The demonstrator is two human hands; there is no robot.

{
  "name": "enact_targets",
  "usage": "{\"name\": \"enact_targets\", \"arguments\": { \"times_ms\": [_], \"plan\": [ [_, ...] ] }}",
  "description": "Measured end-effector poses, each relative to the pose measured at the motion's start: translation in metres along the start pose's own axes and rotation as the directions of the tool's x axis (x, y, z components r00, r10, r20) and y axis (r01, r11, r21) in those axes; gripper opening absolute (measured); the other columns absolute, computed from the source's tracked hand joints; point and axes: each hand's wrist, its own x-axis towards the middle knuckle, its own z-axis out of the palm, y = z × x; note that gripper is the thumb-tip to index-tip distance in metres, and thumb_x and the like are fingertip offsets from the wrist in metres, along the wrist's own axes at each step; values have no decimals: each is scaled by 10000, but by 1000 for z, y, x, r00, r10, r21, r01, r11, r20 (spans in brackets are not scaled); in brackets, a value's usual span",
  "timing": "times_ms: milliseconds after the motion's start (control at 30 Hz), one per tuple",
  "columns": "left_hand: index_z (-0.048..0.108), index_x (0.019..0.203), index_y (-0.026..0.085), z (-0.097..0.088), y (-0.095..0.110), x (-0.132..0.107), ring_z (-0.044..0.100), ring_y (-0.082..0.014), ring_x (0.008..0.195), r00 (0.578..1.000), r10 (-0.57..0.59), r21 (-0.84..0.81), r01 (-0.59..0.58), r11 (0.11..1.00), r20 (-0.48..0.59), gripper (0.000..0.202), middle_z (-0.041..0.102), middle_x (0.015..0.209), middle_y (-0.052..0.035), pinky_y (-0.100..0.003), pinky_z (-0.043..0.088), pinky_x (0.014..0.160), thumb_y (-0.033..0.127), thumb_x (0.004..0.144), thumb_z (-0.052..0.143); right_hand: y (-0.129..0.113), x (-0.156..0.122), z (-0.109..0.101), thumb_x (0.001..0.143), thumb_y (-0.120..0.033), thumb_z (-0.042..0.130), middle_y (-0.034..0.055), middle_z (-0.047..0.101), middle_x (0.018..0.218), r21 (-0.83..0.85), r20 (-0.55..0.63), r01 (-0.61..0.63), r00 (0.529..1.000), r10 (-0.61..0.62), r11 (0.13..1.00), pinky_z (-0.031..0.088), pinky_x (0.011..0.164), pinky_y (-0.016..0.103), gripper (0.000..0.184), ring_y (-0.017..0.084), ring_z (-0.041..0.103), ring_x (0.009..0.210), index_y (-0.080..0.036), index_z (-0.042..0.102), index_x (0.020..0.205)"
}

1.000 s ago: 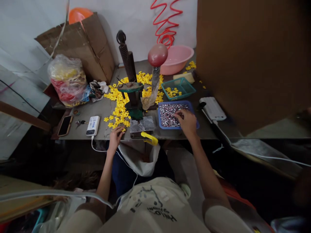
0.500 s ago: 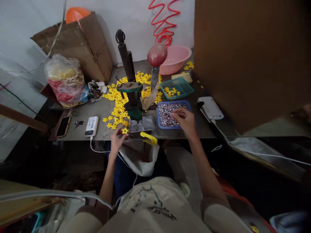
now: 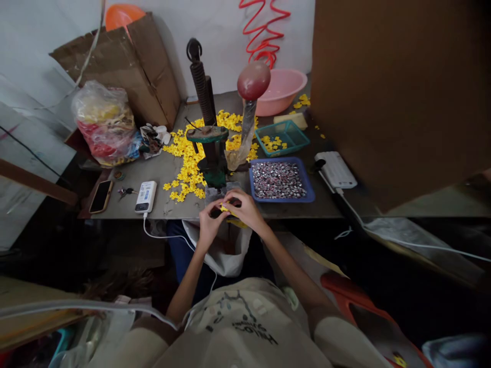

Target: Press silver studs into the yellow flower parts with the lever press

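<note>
Workbench front edge: the left hand and right hand hold a closed grip on a small yellow piece.

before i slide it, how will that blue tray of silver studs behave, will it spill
The blue plastic tray looks shallow and light, so it will probably slide easily rather than tip. The loose silvery studs cover most of its floor, so a sharp shove could likely send some over the low rim.
</note>
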Motion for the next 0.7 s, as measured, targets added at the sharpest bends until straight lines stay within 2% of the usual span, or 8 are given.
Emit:
{"name": "enact_targets", "arguments": {
  "times_ms": [100, 200, 267, 333, 433, 500, 567, 700],
  "plan": [
    [685, 1149, 171, -1, -4, 1, 680, -215, 908, 1000, -11, -22, 10, 1000, -22, 494, 736, 1008, -89, -337, 532, 860, 366, 713, 811, -2, -2, 4, 828, -364, 652, 72, 649, 953, -57, -25, 20, 999, -21, 998, 511, 709, 291, 182, 198, 626, 913, -196, 693, 774],
    [705, 1113, 175, -6, -8, 2, 677, -215, 893, 999, 8, 2, -8, 1000, -32, 451, 733, 1013, -93, -338, 534, 837, 401, 732, 796, -7, -3, 2, 866, -372, 624, 79, 687, 1037, -81, -56, 51, 997, -56, 995, 500, 888, 361, 197, 218, 634, 1009, -213, 728, 812],
    [729, 1062, 187, -12, -11, 3, 665, -224, 921, 997, 50, 92, -44, 995, -61, 379, 728, 1026, -94, -355, 524, 853, 415, 763, 773, -8, -1, -6, 895, -385, 580, 73, 699, 1093, -30, -96, 49, 994, -51, 998, 481, 946, 376, 225, 220, 635, 1055, -225, 737, 905],
    [741, 1044, 211, -19, -15, 7, 641, -240, 991, 988, 120, 229, -96, 969, -94, 332, 719, 1042, -88, -384, 494, 911, 410, 780, 765, -8, 7, -21, 906, -418, 544, 68, 710, 1056, 35, -229, 21, 973, -13, 999, 500, 893, 365, 269, 216, 648, 1008, -218, 721, 938],
    [751, 1022, 237, -26, -22, 16, 601, -255, 1085, 975, 197, 388, -142, 911, -105, 277, 692, 1095, -79, -409, 441, 988, 384, 787, 767, -18, 34, -52, 898, -474, 517, 53, 696, 953, 137, -553, 47, 832, 37, 989, 508, 799, 343, 297, 195, 643, 876, -211, 655, 898],
    [749, 1031, 244, -27, -27, 24, 593, -252, 1088, 972, 207, 449, -138, 883, -108, 264, 678, 1108, -74, -406, 433, 988, 365, 796, 763, -39, 60, -70, 900, -492, 498, 44, 672, 987, 230, -665, 137, 745, 53, 963, 499, 785, 321, 289, 169, 631, 855, -224, 599, 944],
    [747, 1042, 253, -25, -31, 32, 588, -249, 1079, 970, 220, 501, -141, 854, -102, 258, 673, 1101, -68, -403, 433, 976, 354, 805, 756, -75, 86, -83, 940, -500, 410, 42, 647, 1061, 362, -622, 226, 781, 54, 905, 491, 769, 285, 315, 135, 631, 865, -233, 549, 1035],
    [751, 1037, 271, -24, -35, 42, 581, -247, 1071, 962, 264, 574, -180, 798, -65, 240, 669, 1116, -56, -407, 428, 972, 360, 814, 747, -165, 122, -85, 1012, -505, 39, 19, 648, 909, 553, -264, 277, 953, -150, 786, 493, 695, 230, 576, 91, 650, 784, -205, 517, 1129]
  ]
}}
